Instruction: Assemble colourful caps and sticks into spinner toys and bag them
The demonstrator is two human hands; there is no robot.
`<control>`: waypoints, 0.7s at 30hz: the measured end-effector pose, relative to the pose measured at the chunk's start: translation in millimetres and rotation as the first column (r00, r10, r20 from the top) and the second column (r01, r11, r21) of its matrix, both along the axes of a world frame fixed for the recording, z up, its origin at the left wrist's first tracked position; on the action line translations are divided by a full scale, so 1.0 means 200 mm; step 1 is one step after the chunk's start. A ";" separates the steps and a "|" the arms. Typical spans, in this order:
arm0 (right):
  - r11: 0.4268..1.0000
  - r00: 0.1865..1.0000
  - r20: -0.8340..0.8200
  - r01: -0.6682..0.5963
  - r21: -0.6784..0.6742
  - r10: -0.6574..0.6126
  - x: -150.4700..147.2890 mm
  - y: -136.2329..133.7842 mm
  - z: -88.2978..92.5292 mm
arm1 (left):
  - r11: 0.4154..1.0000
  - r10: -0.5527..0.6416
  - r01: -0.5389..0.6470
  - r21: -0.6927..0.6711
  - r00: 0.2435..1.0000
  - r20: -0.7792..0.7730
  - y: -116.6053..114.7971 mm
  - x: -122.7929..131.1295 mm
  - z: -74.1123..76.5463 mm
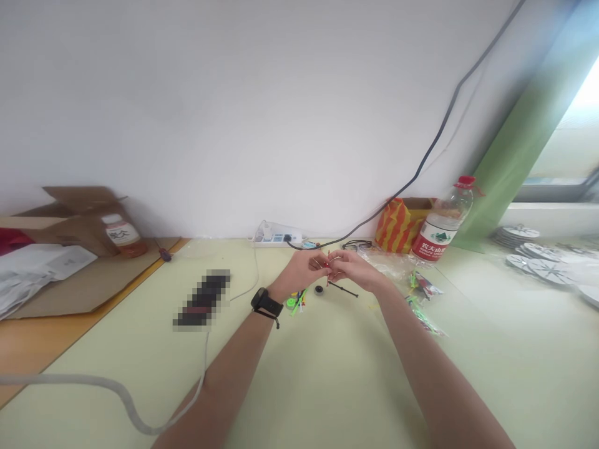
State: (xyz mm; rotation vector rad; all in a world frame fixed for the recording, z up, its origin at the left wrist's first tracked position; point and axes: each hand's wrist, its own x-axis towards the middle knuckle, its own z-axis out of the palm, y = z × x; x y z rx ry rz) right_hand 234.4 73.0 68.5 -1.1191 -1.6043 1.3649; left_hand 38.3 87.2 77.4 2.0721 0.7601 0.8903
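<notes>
My left hand [306, 269] and my right hand [352, 268] meet above the pale green table [322, 374]. Both have their fingers closed on a small red plastic piece [327, 265], whose exact shape is mostly hidden by the fingertips. Just below my left hand lie green, yellow and white plastic sticks [299, 301] and a bright green round piece [291, 303]. A small black round piece [319, 290] sits under the gap between the hands. From there a thin black rod [344, 289] slants off beneath my right hand.
A white power strip [278, 237] stands against the wall. To the right are a large water bottle [437, 227], bagged plastic parts [423, 305] and stacked discs [552, 269]. At left lie a blurred-out dark object [202, 300], a cardboard box [79, 215] and a drink bottle [124, 236].
</notes>
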 end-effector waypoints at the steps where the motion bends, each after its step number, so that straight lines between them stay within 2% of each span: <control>1: 0.999 0.998 0.059 -0.002 0.033 0.000 0.00 0.00 0.00 | 1.000 -0.008 0.008 -0.001 1.000 -0.006 -0.01 0.00 0.00; 7: 0.990 0.931 0.351 0.059 0.127 -0.101 0.03 0.02 -0.04 | 1.000 0.002 -0.001 0.008 0.996 -0.093 -0.03 0.01 -0.03; 11: 0.988 0.805 0.577 0.074 0.133 -0.138 0.12 0.04 -0.08 | 0.999 0.002 0.011 0.051 0.969 -0.249 -0.04 0.04 -0.08; 15: 0.992 0.688 0.715 0.063 0.113 -0.125 0.18 0.03 -0.11 | 0.993 -0.037 0.080 0.086 0.907 -0.419 -0.05 0.07 -0.14; 18: 0.995 0.640 0.762 0.046 0.094 -0.101 0.18 0.02 -0.09 | 0.991 -0.044 0.096 0.091 0.892 -0.450 -0.04 0.07 -0.16; 21: 0.987 0.628 0.765 0.034 0.158 -0.144 0.20 0.00 0.01 | 0.989 -0.017 0.083 0.124 0.889 -0.458 -0.02 0.06 -0.17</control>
